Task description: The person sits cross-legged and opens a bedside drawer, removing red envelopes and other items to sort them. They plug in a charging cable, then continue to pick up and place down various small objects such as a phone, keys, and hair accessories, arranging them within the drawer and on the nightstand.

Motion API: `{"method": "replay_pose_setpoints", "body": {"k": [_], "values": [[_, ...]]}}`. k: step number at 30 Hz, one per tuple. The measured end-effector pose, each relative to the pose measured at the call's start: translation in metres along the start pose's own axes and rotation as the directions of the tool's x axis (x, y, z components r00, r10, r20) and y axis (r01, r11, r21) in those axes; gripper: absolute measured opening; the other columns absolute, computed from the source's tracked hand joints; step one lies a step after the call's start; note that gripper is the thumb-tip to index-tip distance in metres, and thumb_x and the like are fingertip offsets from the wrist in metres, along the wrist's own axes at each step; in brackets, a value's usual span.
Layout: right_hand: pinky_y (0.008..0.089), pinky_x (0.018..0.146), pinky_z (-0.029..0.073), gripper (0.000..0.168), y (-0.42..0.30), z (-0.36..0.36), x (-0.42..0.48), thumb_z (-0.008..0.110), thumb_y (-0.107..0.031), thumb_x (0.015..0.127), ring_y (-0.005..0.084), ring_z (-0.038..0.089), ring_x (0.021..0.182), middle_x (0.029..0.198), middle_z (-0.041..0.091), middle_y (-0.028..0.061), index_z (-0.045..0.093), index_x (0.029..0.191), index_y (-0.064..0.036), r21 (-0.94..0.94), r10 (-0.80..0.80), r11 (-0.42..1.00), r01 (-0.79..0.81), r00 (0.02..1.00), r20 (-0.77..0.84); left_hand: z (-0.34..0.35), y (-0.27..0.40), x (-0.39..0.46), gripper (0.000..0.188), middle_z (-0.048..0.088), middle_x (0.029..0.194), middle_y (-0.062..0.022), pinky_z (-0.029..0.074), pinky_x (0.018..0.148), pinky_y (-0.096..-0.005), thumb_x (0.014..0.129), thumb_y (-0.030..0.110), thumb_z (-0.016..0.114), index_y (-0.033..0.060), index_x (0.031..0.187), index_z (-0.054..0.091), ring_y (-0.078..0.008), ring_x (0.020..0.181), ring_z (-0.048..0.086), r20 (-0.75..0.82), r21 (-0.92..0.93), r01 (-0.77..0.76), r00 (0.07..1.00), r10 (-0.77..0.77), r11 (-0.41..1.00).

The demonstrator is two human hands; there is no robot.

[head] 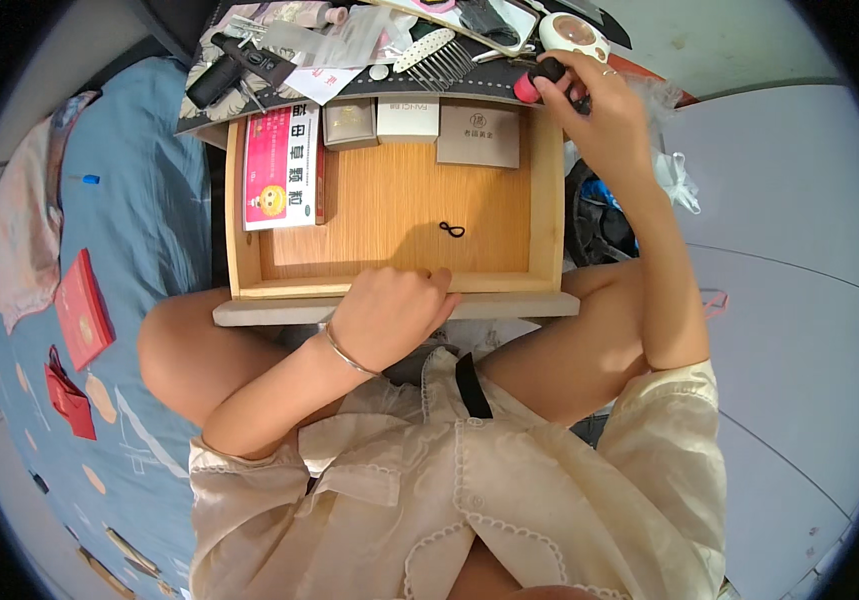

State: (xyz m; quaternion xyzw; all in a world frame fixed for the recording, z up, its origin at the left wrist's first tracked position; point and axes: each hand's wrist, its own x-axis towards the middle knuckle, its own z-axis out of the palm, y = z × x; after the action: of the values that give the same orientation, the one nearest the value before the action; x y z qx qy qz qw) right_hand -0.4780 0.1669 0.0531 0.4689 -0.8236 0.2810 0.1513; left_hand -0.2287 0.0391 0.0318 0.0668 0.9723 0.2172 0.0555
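Note:
My left hand rests over the front panel of a pulled-out wooden drawer, its fingers curled over the top edge. At the right end of the desktop, my right hand has its thumb and fingers around a small pink container with a black top. Inside the drawer, a pink-and-white carton with writing lies along the left wall. A small grey box, a white box and a flat taupe box sit at the back. A black hair tie lies near the front.
The desktop holds a comb with long teeth, a dark tube, clear plastic packaging and a white round device. A black bin stands right of the drawer. On the bed lies a red box.

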Motion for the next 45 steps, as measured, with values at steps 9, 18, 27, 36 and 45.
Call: {"method": "replay_pose_setpoints", "body": {"k": [9,18,27,36,45], "values": [[0.0296,0.06,0.043,0.029,-0.029,-0.007,0.007,0.071,-0.02,0.079,0.0168,0.05,0.064,0.073,0.059,0.0034,0.065,0.104,-0.009,-0.05,-0.045,0.998,0.039,0.989,-0.139,0.0,0.003,-0.002,0.027,0.056,0.053,-0.0112,0.047,0.045,-0.0375,0.085,0.031,0.06,0.0066,0.074,0.058,-0.0287,0.05,0.059,0.0,0.012,0.006,1.0,-0.006,1.0],[0.0334,0.053,0.051,0.023,-0.048,0.064,-0.084,0.063,-0.027,0.077,0.0251,0.065,0.063,0.069,0.063,0.0067,0.059,0.086,-0.007,-0.057,-0.159,0.969,0.239,0.786,0.597,-0.001,0.005,-0.001,0.025,0.057,0.055,-0.0108,0.047,0.048,-0.0374,0.087,0.03,0.058,0.0065,0.077,0.06,-0.028,0.05,0.059,0.025,0.01,0.001,1.0,-0.002,1.0],[0.0336,0.05,0.047,0.016,-0.063,0.061,-0.058,0.06,-0.023,0.084,0.0221,0.061,0.058,0.068,0.06,0.0082,0.058,0.088,-0.007,0.175,-0.123,0.984,0.018,0.784,0.608,0.0,0.005,0.001,0.023,0.06,0.062,-0.0106,0.047,0.05,-0.037,0.088,0.028,0.057,0.0074,0.08,0.06,-0.0281,0.055,0.06,0.071,0.071,0.01,0.997,-0.015,0.997],[0.0295,0.072,0.05,0.028,-0.016,-0.046,0.042,0.047,-0.017,0.093,0.0183,0.062,0.079,0.094,0.066,0.0126,0.056,0.116,-0.001,0.475,0.312,0.864,-0.168,0.918,-0.243,-0.01,0.008,0.016,0.022,0.061,0.063,-0.012,0.047,0.053,-0.0375,0.088,0.027,0.057,0.0078,0.083,0.065,-0.0307,0.058,0.06,0.174,-0.039,0.059,0.983,-0.052,0.997],[0.028,0.067,0.047,0.015,-0.058,0.023,-0.049,0.05,-0.013,0.088,0.0138,0.057,0.074,0.082,0.062,0.0076,0.06,0.086,-0.002,0.881,0.568,0.181,-0.438,0.777,0.27,0.015,-0.062,0.038,0.034,0.063,0.112,-0.0095,0.048,0.08,-0.0293,0.093,0.025,0.049,0.0106,0.123,0.055,-0.0189,0.097,0.062,0.374,-0.725,0.507,0.858,-0.351,0.467]]}}
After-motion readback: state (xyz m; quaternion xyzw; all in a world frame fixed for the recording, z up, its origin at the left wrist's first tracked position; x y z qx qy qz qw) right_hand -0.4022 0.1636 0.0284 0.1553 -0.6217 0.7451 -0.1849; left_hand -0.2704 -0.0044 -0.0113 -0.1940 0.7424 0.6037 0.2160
